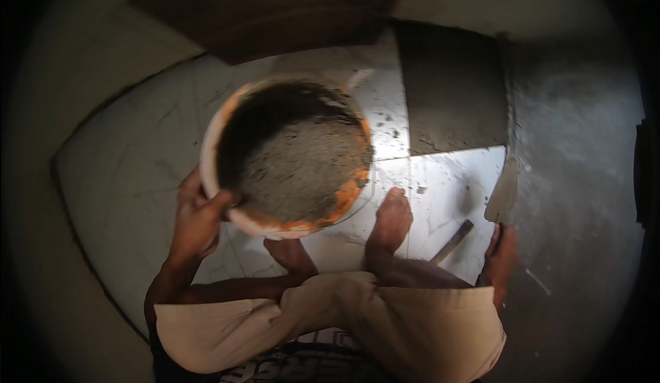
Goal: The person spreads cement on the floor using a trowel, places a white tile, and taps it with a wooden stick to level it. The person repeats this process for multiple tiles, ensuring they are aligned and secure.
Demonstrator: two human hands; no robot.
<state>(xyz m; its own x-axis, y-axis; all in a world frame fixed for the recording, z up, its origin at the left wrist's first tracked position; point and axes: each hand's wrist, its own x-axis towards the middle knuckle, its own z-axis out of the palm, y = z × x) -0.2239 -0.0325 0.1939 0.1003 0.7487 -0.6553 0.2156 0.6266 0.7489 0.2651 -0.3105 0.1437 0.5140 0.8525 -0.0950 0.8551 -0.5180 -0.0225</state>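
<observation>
A round orange bucket [350, 201] with a pale, smeared rim is tipped toward me. Grey wet mortar [302, 163] fills much of its inside. My left hand [199, 218] is closed on the bucket's left rim, thumb over the edge. At the right, my right hand [502, 256] is closed around a trowel whose handle its fingers mostly hide. The trowel's grey blade [504, 189] points away from me, at the edge of the white tiles.
White marbled tiles [137, 149] lie under the bucket and my bare feet. A dark handle-like tool [454, 241] rests beside my right leg. Beyond stretches a rectangle of grey mortar [450, 87]. A brown door panel [275, 5] stands at the back; bare grey floor [570, 177] lies right.
</observation>
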